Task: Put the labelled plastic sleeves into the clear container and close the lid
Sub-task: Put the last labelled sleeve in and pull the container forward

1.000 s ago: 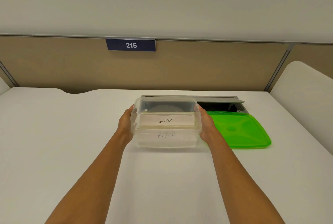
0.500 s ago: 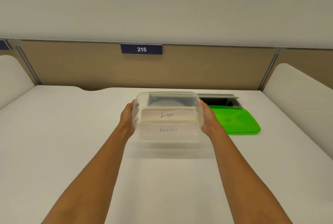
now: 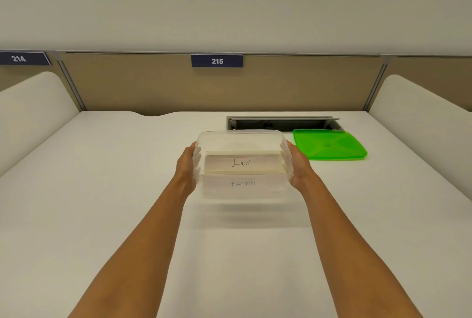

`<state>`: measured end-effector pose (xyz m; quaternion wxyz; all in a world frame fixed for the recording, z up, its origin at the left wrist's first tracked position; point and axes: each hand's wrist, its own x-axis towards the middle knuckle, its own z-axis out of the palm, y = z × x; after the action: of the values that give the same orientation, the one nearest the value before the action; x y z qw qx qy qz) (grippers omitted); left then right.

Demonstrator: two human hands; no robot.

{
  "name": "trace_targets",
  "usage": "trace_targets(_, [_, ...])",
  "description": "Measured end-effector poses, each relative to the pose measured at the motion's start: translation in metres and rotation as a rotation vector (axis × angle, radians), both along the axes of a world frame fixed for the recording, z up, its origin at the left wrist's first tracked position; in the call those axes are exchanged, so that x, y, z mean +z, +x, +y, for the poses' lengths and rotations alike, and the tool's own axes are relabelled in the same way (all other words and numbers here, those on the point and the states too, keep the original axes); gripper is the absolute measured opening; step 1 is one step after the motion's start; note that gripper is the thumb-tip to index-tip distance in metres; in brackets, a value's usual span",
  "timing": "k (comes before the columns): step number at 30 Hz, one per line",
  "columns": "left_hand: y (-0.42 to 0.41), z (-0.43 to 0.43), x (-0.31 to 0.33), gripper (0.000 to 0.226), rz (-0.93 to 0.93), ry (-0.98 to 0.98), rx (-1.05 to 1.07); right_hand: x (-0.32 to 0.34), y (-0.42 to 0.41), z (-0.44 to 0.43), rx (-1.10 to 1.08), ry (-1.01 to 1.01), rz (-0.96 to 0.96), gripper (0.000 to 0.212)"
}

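A clear rectangular container [image 3: 241, 138] hangs a little above the white desk, its shadow on the surface below it. My left hand [image 3: 187, 161] grips its left wall and my right hand [image 3: 297, 161] grips its right wall. Inside stand labelled plastic sleeves; the one facing me reads "LION" [image 3: 241, 163], and another label [image 3: 242, 184] shows through the front wall lower down. The container has no lid on it. The green lid [image 3: 329, 144] lies flat on the desk to the right, apart from the container.
A cable slot [image 3: 281, 123] with a raised flap is sunk into the desk behind the container and lid. White side dividers [image 3: 30, 113] flank the white desk [image 3: 102, 190]; a tan back panel carries the plate "215" [image 3: 217, 61].
The container has come up off the desk and toward me between both hands. The view has shifted, so the lid and cable slot now sit further right.
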<state>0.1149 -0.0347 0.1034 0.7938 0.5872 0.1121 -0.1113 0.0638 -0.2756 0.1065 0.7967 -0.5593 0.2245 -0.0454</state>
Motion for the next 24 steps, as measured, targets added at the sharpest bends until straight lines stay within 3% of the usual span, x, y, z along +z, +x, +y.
trace_targets(4, [-0.012, 0.017, -0.010, 0.025, 0.013, 0.007, -0.015, -0.011, -0.015, 0.015, 0.016, -0.007, 0.029, 0.044])
trace_targets(8, [-0.018, 0.024, -0.017, 0.042, 0.018, 0.024, -0.039, -0.019, -0.022, 0.022, -0.003, 0.010, 0.053, 0.042])
trace_targets(12, [-0.020, 0.025, -0.023, 0.031, 0.042, 0.013, -0.054, -0.026, -0.024, 0.024, -0.005, 0.011, 0.070, 0.041])
trace_targets(18, [-0.017, 0.021, -0.035, 0.041, 0.052, -0.005, -0.048, -0.036, -0.016, 0.021, 0.027, -0.016, 0.097, 0.050])
trace_targets(24, [-0.009, 0.018, -0.046, 0.045, 0.033, 0.020, -0.026, -0.040, -0.009, 0.017, 0.028, -0.002, 0.110, 0.044])
